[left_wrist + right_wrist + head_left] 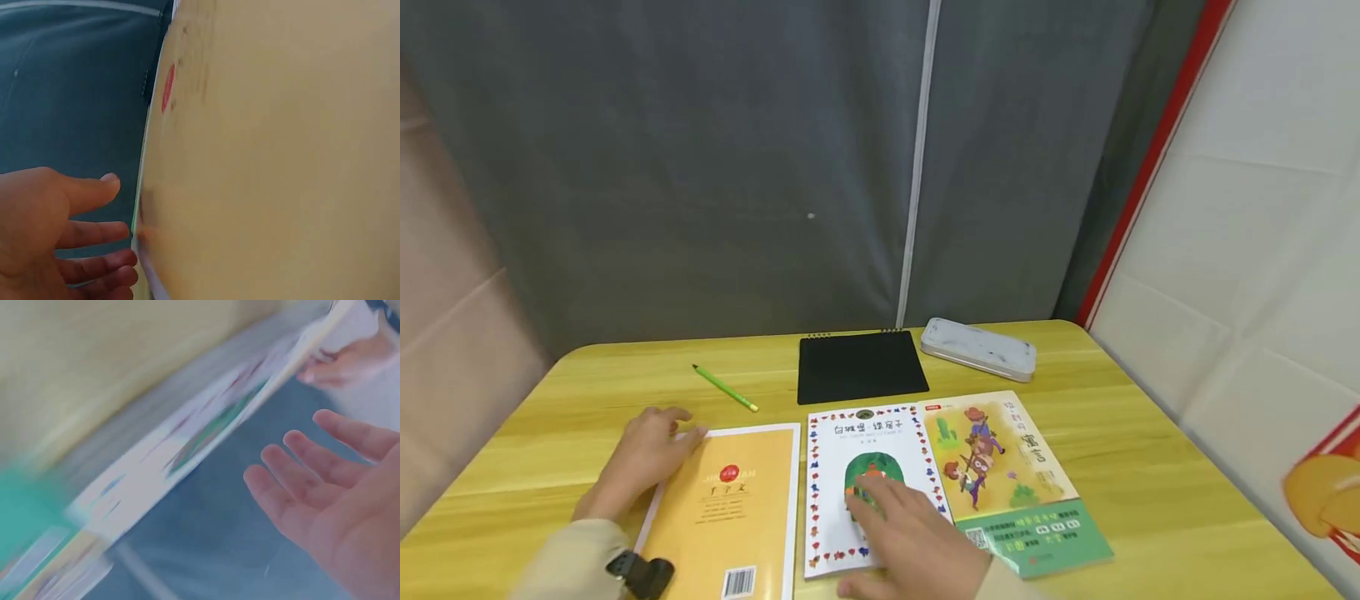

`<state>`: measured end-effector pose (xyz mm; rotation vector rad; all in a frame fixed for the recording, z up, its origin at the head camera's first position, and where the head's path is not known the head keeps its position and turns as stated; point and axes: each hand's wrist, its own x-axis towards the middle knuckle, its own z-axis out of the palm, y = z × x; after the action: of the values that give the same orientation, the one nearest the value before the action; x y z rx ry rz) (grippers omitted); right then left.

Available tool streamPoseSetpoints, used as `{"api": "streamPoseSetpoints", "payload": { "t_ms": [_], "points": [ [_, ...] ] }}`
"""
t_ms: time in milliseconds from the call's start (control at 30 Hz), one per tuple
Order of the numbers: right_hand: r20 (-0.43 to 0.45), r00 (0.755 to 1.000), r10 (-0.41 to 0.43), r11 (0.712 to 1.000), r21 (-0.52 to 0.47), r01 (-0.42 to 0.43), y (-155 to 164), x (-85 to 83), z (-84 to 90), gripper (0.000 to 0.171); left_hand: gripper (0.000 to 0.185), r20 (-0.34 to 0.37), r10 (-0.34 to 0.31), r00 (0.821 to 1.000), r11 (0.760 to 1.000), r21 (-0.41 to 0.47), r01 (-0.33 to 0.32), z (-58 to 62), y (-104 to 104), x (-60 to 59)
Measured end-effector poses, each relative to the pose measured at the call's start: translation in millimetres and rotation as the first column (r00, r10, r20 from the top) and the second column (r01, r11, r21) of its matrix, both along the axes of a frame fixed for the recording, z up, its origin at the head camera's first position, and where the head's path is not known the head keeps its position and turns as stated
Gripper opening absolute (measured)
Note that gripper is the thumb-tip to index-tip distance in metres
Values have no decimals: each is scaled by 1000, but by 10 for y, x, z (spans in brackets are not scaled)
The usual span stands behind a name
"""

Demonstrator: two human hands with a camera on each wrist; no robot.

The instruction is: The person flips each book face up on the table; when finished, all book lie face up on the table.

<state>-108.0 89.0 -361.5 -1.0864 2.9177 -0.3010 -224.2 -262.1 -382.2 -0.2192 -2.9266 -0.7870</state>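
An orange book with a white border and a barcode lies at the left. My left hand is at its upper left corner, fingertips right at the edge; in the left wrist view the left hand has its thumb apart from loosely extended fingers. A white book with a patterned border and a green picture lies in the middle. My right hand overlaps its lower part, and in the right wrist view the right hand shows spread, relaxed fingers gripping nothing.
To the right lies a yellow and green illustrated book, beside the white one. Behind are a black spiral-bound pad, a pale pencil case and a green pencil. A grey curtain hangs behind the yellow wood-grain table.
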Motion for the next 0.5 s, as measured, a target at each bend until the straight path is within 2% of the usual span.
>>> {"api": "streamPoseSetpoints", "payload": {
  "t_ms": [67, 167, 300, 500],
  "points": [
    [-56, 996, 68, 996, 53, -65, -182, -25, -44, 81, 49, 46, -14, 999, 1000, -18, 15, -31, -165, 31],
    [-72, 992, 108, 986, 137, -97, -371, -64, -115, 87, 54, 82, -61, 995, 998, 15, 60, -83, -267, 49],
    [-59, 994, 92, 967, 243, -75, -545, -81, -212, 91, 55, 57, -68, 996, 997, 29, 67, -129, -299, 85],
    [-129, 989, 76, 948, 316, -31, -658, -50, -309, 87, 50, 68, -27, 997, 999, 46, 24, -151, -325, 78]
  ]
}}
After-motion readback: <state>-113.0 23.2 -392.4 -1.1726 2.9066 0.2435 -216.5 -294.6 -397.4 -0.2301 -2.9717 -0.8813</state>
